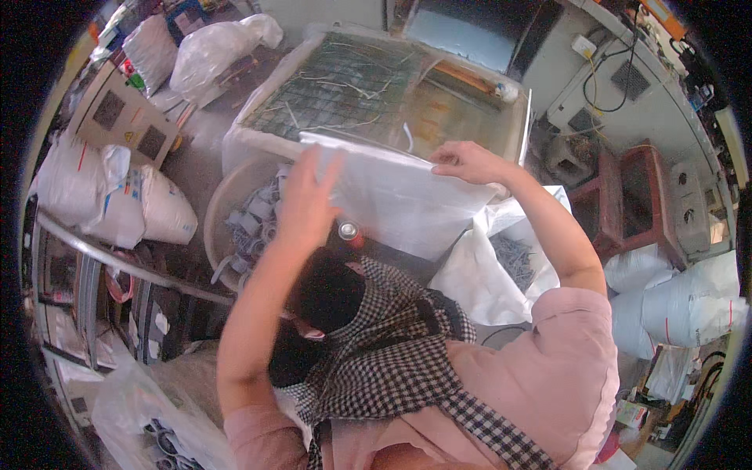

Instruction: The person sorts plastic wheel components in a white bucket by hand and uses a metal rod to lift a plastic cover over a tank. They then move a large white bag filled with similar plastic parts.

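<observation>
A white sheet-covered panel stands upright before me, its top edge along the near side of a water tank. My left hand, blurred, is at the panel's left end with fingers spread and nothing visible in them. At the right end of the top edge, my right hand has its fingers bent; whether they grip the edge is unclear. Dark mesh and several pale strips lie across the tank's left part. Below my left hand, a round tub holds many grey plastic pieces.
An aerosol can stands near the panel's foot. At right, an open white sack holds small grey pieces. Filled white sacks stand at left, brownish-red frames at right. A metal rail runs along the left.
</observation>
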Demonstrator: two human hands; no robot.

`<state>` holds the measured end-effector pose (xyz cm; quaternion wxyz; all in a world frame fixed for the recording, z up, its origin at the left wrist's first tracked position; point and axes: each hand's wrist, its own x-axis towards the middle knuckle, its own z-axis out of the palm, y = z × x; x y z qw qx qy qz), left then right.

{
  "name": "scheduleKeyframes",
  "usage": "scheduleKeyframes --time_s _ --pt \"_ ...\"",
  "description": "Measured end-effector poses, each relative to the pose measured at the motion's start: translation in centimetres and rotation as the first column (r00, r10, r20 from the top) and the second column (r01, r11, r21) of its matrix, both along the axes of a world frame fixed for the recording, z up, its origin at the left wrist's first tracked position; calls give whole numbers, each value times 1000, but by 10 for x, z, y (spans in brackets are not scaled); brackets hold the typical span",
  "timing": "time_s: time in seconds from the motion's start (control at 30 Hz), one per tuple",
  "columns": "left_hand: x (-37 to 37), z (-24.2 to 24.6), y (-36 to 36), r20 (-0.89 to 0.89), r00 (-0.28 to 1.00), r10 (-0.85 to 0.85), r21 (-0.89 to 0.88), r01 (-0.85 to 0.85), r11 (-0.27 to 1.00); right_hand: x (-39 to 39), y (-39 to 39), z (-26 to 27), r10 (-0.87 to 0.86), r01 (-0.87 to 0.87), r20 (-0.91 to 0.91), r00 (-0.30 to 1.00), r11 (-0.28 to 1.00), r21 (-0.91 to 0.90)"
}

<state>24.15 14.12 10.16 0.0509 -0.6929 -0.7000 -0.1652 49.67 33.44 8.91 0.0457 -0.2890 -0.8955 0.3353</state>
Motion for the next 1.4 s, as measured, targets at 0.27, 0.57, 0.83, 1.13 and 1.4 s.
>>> scheduleKeyframes --time_s 0.27,0.57,0.83,1.13,1.4 --pt "56 -86 71 -114 966 -230 -226 200 953 68 120 -117 -193 220 135 972 948 -229" --pt "56 -62 132 -50 939 -341 -274 316 908 27 126 -138 135 43 298 945 851 -523" --pt "67 -73 125 59 936 -348 -154 353 923 107 134 -289 -160 115 570 806 987 113" --pt "56 -79 126 10 941 -338 -98 337 936 105 146 -101 -497 516 -205 843 855 48" --pt "59 -91 129 -63 954 -292 -130 282 950 69 153 39 -471 686 -542 696 659 309"
